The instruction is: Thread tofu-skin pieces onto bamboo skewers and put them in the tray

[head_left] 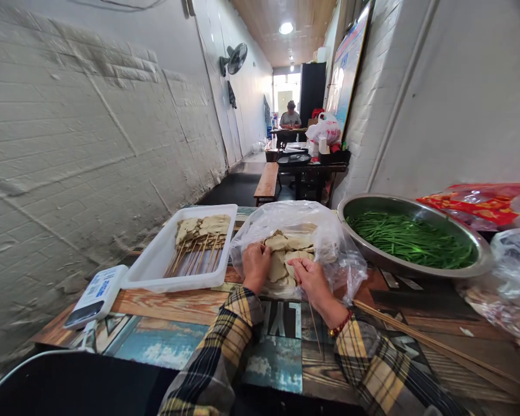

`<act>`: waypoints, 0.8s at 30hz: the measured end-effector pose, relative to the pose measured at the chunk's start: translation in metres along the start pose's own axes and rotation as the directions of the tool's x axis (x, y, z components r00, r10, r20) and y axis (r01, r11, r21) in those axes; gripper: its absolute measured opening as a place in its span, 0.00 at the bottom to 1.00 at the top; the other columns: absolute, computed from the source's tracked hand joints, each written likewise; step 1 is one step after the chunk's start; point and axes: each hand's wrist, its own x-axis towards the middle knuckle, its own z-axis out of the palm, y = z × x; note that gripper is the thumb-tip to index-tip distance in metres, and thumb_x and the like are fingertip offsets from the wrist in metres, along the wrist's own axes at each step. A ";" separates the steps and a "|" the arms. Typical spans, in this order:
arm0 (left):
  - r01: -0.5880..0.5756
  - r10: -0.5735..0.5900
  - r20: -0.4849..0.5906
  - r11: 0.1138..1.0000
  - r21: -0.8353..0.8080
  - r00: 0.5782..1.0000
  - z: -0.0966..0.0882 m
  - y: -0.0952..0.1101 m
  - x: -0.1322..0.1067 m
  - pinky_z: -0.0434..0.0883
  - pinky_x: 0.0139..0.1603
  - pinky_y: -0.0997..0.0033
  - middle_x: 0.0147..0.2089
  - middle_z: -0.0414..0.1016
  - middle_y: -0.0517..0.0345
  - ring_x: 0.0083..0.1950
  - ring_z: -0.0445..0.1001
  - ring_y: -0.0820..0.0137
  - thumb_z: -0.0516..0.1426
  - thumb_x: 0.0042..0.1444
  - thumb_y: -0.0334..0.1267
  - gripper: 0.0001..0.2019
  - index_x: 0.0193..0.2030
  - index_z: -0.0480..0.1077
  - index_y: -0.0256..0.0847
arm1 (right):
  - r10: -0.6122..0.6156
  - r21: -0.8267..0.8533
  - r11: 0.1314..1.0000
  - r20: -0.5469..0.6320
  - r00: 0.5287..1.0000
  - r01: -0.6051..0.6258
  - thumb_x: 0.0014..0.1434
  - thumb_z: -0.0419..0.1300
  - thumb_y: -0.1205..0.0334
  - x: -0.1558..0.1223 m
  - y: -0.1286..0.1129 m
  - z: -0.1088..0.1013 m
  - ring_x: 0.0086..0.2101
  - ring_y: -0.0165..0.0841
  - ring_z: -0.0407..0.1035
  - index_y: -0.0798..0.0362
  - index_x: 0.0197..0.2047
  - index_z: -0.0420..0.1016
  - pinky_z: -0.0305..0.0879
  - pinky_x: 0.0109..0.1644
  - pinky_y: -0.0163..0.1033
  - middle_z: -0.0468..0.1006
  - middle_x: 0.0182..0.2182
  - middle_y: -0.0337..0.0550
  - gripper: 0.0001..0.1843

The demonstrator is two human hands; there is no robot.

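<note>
At the centre of the frame, the tofu sheets point(286, 257) lie piled in an open bag point(333, 231) on the table point(177, 303). The left hand point(255, 266) curls shut on the pile's left edge. The right hand point(312, 280) rests with fingers together on a sheet, a skewer point(315, 329) running down from under it; whether it pinches, I cannot tell. The sheets look light, soft, floppy and easily torn, so they are best taken by an edge. A tray point(151, 271) of skewered sheets sits left, a bowl point(398, 267) of greens right.
</note>
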 end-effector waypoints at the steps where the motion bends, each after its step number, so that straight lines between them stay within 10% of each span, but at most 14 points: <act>1: 0.028 -0.027 0.015 0.999 -0.046 1.000 0.000 -0.001 -0.001 0.64 0.40 0.66 0.32 0.77 0.51 0.37 0.72 0.65 0.55 0.54 0.38 0.09 0.27 0.72 0.38 | -0.006 0.001 1.000 0.002 1.000 0.006 0.54 0.59 0.45 0.000 0.001 0.000 0.16 0.27 0.51 0.55 0.35 0.77 0.43 0.21 0.33 0.60 0.13 0.29 0.19; 6: 0.110 -0.100 0.047 0.910 -0.400 0.994 -0.007 -0.009 -0.016 0.63 0.31 0.70 0.23 0.71 0.60 0.27 0.69 0.70 0.56 0.49 0.38 0.07 0.24 0.68 0.40 | 0.002 -0.008 1.000 0.013 1.000 -0.002 0.54 0.60 0.45 -0.001 -0.001 0.000 0.16 0.26 0.50 0.54 0.34 0.76 0.42 0.21 0.33 0.60 0.13 0.29 0.19; 14: 0.342 -0.087 0.335 0.383 -0.858 0.938 -0.020 0.002 -0.046 0.69 0.31 0.73 0.31 0.75 0.60 0.27 0.72 0.74 0.63 0.45 0.40 0.17 0.41 0.67 0.38 | 0.002 -0.032 0.999 0.033 0.999 -0.001 0.55 0.61 0.44 -0.003 -0.001 -0.003 0.17 0.27 0.51 0.52 0.32 0.74 0.44 0.20 0.33 0.62 0.15 0.31 0.18; 24: 0.377 0.024 0.417 0.382 -0.844 0.909 -0.022 0.004 -0.051 0.69 0.32 0.75 0.34 0.74 0.58 0.31 0.70 0.74 0.64 0.45 0.38 0.12 0.36 0.72 0.36 | 0.017 0.054 0.998 0.054 0.998 -0.020 0.50 0.68 0.52 -0.005 -0.009 -0.001 0.18 0.24 0.53 0.53 0.33 0.70 0.45 0.20 0.31 0.66 0.20 0.31 0.16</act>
